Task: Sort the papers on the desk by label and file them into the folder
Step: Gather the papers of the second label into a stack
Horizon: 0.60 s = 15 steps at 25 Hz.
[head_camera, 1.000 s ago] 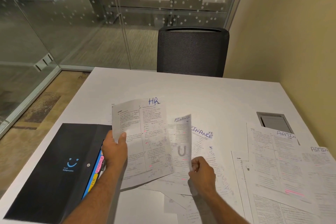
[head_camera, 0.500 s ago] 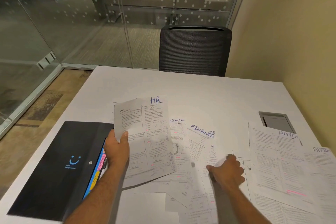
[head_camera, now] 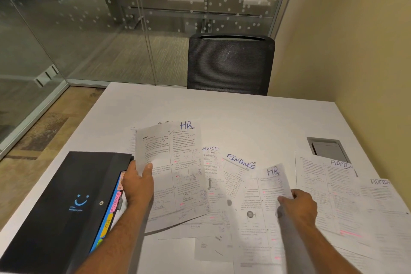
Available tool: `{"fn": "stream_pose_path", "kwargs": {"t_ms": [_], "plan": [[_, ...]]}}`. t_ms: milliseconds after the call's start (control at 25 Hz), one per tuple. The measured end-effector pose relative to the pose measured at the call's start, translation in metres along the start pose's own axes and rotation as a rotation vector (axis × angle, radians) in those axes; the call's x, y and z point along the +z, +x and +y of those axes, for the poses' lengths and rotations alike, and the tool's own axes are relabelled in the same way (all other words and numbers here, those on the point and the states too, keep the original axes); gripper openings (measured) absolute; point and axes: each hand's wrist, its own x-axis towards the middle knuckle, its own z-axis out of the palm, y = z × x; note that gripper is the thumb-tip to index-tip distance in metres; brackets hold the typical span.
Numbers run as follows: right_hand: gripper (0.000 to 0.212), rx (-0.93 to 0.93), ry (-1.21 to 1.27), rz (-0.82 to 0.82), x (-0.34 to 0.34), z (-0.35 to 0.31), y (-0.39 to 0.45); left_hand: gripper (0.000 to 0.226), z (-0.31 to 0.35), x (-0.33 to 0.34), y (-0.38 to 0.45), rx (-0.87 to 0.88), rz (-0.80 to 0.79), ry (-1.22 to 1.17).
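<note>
**Two HR sheets in hand, folder at left**

Your left hand (head_camera: 138,184) held an HR sheet (head_camera: 175,171) raised off the counter (head_camera: 222,107), thumb on its front near the left edge, fingers curled behind it. The blue "HR" label sat at the sheet's top right. Your right hand (head_camera: 299,206) pinched a second HR sheet (head_camera: 264,198) at its right edge, fingers closed on the paper; whether that sheet was lifted or flat, cannot tell, it was blurred.

Between the two sheets lay the finance papers (head_camera: 238,173), two overlapping, one label cut off to "ANCE" behind the held sheet, the other reading "FINANCE" in full. To your right the admin papers (head_camera: 338,182) lay in an overlapping pile, two "ADMIN" labels showing. Another faint label peeked out above the left-hand sheet, too pale to read surely. More loose sheets lay near the front edge under your forearms.

The black folder (head_camera: 66,202) lay at the left of the counter, just beside your left hand, with coloured tabs (head_camera: 114,203) along its right edge; "FINANCE" on pink and "HR" on yellow were readable. A dark chair (head_camera: 230,64) stood at the far side, and a cable hatch (head_camera: 327,150) sat in the counter near the wall.
</note>
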Motion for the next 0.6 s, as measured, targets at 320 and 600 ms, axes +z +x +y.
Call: {"fn": "stream_pose_path", "kwargs": {"t_ms": [320, 600], "plan": [[0.01, -0.062, 0.05, 0.044, -0.036, 0.013, 0.023, 0.033, 0.004, 0.007, -0.005, 0.017, -0.025, -0.014], [0.01, -0.25, 0.487, 0.058, -0.086, -0.025, 0.039, 0.034, 0.012, 0.025, -0.019, 0.014, -0.089, -0.003]]}}
